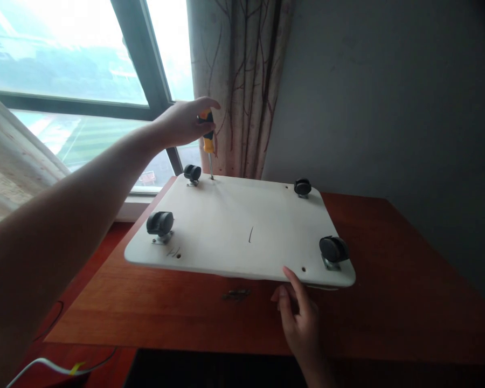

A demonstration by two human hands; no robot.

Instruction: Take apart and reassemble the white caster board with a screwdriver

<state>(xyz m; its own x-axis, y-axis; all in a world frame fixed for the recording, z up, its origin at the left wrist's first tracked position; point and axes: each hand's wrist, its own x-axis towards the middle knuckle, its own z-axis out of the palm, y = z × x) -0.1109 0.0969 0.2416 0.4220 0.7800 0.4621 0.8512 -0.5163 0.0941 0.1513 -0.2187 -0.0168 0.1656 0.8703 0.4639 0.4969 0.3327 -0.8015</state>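
My left hand (192, 121) is closed around the handle of a yellow and black screwdriver (208, 140), held nearly upright. Its tip meets a hole or screw at the far left edge of a white board (226, 215). Four-cornered with rounded ends, the board lies flat and carries a black caster near each corner, such as the near-left caster (160, 223) and the near-right caster (333, 249). At the board's front edge is my right hand (301, 315), its index finger stretched onto the rim, the other fingers partly curled and hidden. I see nothing held in it.
The board rests on a reddish wooden table (388, 280). Small metal pieces, probably screws (236, 294), lie in front of it. A window (64, 59) and a patterned curtain (238, 81) stand behind. A white cable (44, 362) runs at the lower left.
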